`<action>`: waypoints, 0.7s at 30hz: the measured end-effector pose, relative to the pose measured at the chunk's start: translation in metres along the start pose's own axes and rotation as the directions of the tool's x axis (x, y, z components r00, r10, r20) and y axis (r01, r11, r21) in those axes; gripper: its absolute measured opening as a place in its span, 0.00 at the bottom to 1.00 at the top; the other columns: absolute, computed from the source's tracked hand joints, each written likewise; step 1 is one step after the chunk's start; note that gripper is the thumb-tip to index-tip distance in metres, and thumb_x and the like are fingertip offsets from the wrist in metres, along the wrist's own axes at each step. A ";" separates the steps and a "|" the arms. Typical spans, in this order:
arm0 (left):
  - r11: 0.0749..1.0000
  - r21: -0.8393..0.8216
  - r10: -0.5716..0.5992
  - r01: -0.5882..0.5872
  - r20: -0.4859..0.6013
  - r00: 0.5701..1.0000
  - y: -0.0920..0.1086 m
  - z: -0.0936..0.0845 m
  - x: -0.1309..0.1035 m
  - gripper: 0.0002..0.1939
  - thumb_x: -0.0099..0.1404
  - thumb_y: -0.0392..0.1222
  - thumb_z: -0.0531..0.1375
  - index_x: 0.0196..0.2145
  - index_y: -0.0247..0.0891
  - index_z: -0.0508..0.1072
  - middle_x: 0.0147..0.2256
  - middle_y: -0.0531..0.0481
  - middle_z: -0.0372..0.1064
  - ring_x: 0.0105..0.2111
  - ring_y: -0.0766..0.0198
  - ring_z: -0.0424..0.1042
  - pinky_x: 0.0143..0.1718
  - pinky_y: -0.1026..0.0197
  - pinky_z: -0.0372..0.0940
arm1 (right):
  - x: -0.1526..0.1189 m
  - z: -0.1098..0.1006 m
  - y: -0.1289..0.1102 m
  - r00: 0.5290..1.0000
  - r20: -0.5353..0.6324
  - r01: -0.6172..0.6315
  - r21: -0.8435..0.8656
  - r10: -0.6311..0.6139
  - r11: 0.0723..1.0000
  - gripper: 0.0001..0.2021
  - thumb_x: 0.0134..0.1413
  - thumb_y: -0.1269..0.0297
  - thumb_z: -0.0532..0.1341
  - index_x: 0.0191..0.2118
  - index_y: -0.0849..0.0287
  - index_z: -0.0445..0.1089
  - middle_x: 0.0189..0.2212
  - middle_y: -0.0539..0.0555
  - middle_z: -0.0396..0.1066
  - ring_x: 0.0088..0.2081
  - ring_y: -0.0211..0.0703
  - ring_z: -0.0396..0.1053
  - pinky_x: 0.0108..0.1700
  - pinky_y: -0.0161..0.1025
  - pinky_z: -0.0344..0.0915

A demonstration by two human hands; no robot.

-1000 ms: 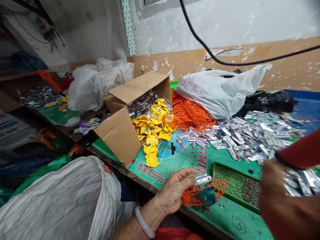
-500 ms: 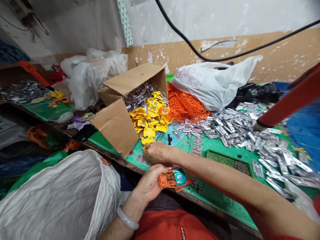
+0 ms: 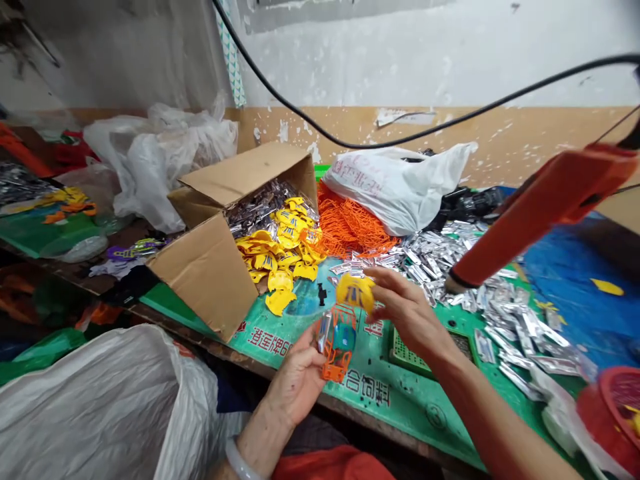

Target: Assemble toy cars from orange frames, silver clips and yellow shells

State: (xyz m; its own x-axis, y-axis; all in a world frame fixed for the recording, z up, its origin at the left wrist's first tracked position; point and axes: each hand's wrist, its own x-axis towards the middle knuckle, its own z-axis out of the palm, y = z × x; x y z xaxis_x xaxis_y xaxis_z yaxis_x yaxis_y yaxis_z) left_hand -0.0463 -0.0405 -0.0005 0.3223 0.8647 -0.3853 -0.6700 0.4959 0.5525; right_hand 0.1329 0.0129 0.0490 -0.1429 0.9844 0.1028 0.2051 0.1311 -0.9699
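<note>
My left hand (image 3: 299,377) is closed around a toy car (image 3: 343,340) with an orange cage-like frame and a teal middle; a shiny silver strip shows along its left side. Just above the car's far end, my right hand (image 3: 407,310) pinches a yellow plastic toy-car shell piece (image 3: 353,291) with dark markings. The shell appears very close to the car; whether they touch I cannot tell. Several like yellow pieces (image 3: 283,280) spill out of an open cardboard box (image 3: 205,273). Beside them lies a heap of orange lattice frames (image 3: 350,223).
Silver strip parts (image 3: 505,313) cover the table's right side. A green tray (image 3: 407,353) sits under my right forearm. A red tool (image 3: 530,217) with a dark tip hangs at right. A red basket (image 3: 607,413) stands at lower right, a large white sack (image 3: 100,407) at lower left.
My right hand has lifted a yellow piece from beside the pile and brought it right, over to the car. My left hand has turned the car so it points away from me.
</note>
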 end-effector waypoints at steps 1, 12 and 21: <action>1.000 -0.012 0.018 -0.017 0.011 1.000 -0.004 0.004 0.002 0.29 0.45 0.24 0.57 0.46 0.40 0.71 0.40 0.50 0.74 0.39 0.62 0.72 0.44 0.58 0.65 | -0.013 -0.006 0.003 0.983 -0.083 -0.142 0.237 0.166 0.961 0.16 0.54 0.62 0.56 0.49 0.57 0.66 0.37 0.55 0.69 0.31 0.40 0.69 0.25 0.37 0.69; 0.992 0.125 -0.048 0.017 0.248 0.968 -0.021 0.036 0.012 0.17 0.61 0.45 0.60 0.46 0.35 0.73 0.43 0.42 0.74 0.41 0.55 0.73 0.43 0.55 0.66 | -0.059 -0.004 0.025 0.912 -0.253 -0.212 0.385 0.323 0.898 0.21 0.49 0.53 0.62 0.46 0.62 0.71 0.26 0.51 0.72 0.20 0.34 0.62 0.23 0.34 0.61; 0.676 0.699 0.091 -0.232 0.234 0.968 -0.019 0.043 0.006 0.15 0.65 0.45 0.57 0.47 0.36 0.72 0.40 0.47 0.73 0.38 0.61 0.69 0.40 0.62 0.63 | -0.066 0.004 0.017 0.947 -0.196 -0.272 -0.078 0.253 0.959 0.31 0.47 0.45 0.61 0.53 0.63 0.68 0.48 0.61 0.72 0.48 0.54 0.70 0.51 0.49 0.65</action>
State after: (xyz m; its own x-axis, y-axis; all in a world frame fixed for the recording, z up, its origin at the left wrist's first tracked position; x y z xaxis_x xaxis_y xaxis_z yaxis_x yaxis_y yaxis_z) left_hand -0.0031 -0.0413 0.0184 0.4079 0.9006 -0.1499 -0.0605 0.1904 0.9798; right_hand 0.1418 -0.0500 0.0247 0.1060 0.9888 -0.1050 0.3106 -0.1332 -0.9412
